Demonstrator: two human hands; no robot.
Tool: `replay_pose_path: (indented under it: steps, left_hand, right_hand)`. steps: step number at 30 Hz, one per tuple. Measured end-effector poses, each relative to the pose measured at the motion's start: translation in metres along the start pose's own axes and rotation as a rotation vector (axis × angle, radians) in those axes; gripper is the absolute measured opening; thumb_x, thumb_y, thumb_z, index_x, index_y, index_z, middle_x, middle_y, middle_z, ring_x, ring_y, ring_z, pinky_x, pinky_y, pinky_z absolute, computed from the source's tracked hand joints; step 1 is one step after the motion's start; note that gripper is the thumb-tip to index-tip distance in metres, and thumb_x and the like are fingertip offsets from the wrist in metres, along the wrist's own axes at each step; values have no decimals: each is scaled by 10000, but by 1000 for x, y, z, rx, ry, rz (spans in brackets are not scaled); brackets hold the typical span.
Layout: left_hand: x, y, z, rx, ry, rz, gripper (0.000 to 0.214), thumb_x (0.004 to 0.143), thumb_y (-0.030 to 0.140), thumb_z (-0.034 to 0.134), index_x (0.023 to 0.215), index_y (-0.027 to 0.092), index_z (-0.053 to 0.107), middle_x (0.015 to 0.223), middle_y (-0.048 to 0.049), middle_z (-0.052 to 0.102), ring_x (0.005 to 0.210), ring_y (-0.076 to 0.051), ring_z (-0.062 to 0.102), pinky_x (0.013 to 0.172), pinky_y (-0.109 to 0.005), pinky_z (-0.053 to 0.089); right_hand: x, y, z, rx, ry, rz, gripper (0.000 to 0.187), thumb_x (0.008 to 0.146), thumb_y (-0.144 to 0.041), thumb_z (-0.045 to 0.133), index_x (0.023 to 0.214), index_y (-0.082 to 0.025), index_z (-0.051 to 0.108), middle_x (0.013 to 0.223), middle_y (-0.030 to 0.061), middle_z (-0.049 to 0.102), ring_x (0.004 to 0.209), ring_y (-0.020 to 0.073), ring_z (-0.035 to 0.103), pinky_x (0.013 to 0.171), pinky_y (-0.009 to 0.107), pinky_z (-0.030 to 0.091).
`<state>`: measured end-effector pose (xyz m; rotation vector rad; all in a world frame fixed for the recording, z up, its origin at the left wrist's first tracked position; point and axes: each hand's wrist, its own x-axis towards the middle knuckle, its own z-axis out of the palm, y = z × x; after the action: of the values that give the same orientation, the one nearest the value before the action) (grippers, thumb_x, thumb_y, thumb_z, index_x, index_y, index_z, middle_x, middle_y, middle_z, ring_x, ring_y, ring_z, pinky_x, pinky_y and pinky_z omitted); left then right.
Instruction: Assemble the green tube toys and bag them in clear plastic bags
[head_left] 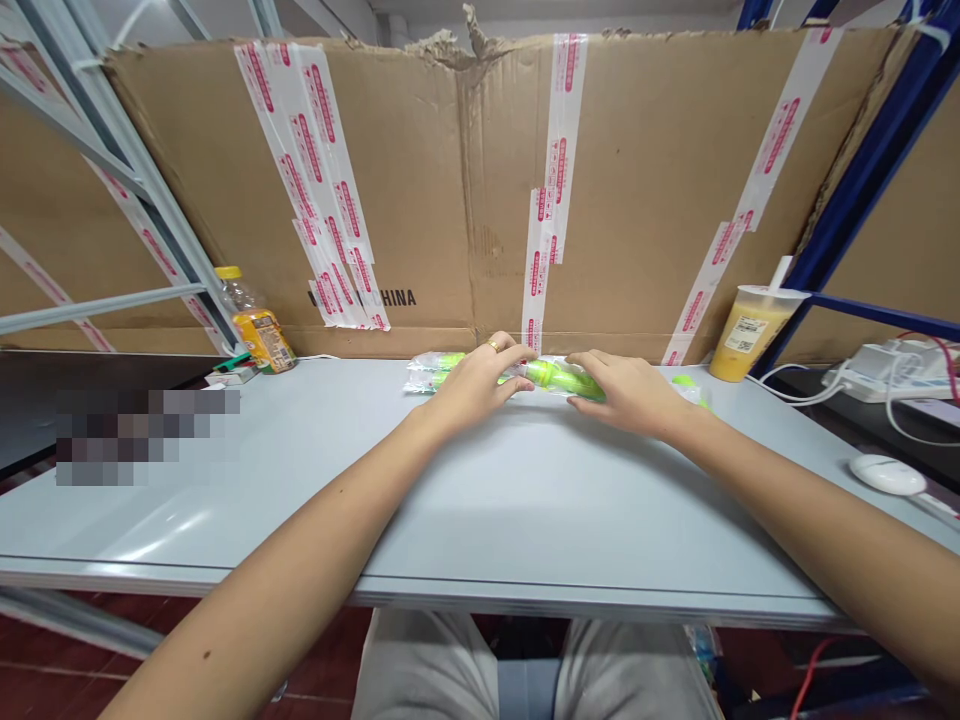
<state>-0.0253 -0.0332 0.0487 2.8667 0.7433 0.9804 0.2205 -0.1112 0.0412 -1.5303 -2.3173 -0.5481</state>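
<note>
We rested our left hand (480,381) and right hand (628,392), both half-curled, over green packets (561,379) near the cardboard (405,180), seemingly steadying them; we couldn't tell whether either gripped.

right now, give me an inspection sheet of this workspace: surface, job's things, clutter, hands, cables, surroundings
surface: pale grey table, glossy, light reflected at left
job's things: bright green items in clear plastic, lying near the table's far edge; exact contents unclear
clutter: yellow-capped bottle at far left; cup with straw at far right; white mouse at right; a pixelated patch at left hides what is there
hands: left hand and right hand at the plastic; grip unclear
cables: white cables at right, one red nearby
surroundings: taped cardboard behind, blue frame at right
</note>
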Motion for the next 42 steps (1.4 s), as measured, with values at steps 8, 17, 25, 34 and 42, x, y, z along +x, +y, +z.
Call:
replay_pose_path:
  steps: [8, 17, 25, 34, 42]
  left_hand:
    - [2, 4, 3, -169, -2, -12, 320, 932, 152, 467, 1217, 199, 605, 1098, -88, 518, 1041, -201, 529, 947, -365, 439]
    - [3, 8, 4, -269, 52, -30, 315, 916, 138, 514, 1205, 193, 628, 1084, -83, 540, 1002, -183, 540, 933, -348, 443]
    - [3, 8, 0, -251, 42, -46, 297, 905, 186, 560, 1187, 219, 647, 1074, -71, 556, 978, -182, 561, 917, -360, 456]
    - [6, 8, 7, -587, 151, -226, 408, 808, 327, 705, 1166, 202, 552, 1086, -55, 617, 899, -167, 605, 759, -295, 496]
    - [10, 16, 19, -901, 186, -360, 610, 651, 166, 791, 1155, 196, 449, 943, -10, 584, 814, -129, 607, 716, -263, 499]
  right_hand:
    - [-1, -1, 2, 55, 15, -1, 453, 919, -416, 552, 1306, -185, 506, 1219, 106, 673, 968, 283, 664, 728, 372, 457]
    - [0, -1, 0, 127, 11, 17, 409, 894, -421, 567, 1231, -191, 553, 1160, 105, 666, 953, 272, 651, 752, 366, 453]
    - [1, -2, -1, 117, -80, 105, 392, 863, -466, 581, 1148, -208, 508, 951, 77, 699, 772, 253, 629, 624, 315, 380]
    - [1, -4, -4, 176, -53, 112, 366, 854, -445, 577, 1135, -219, 516, 909, 67, 699, 746, 243, 620, 601, 306, 367]
    - [1, -10, -5, 204, -23, 144, 323, 859, -395, 562, 1129, -223, 523, 869, 47, 689, 722, 228, 612, 600, 290, 354]
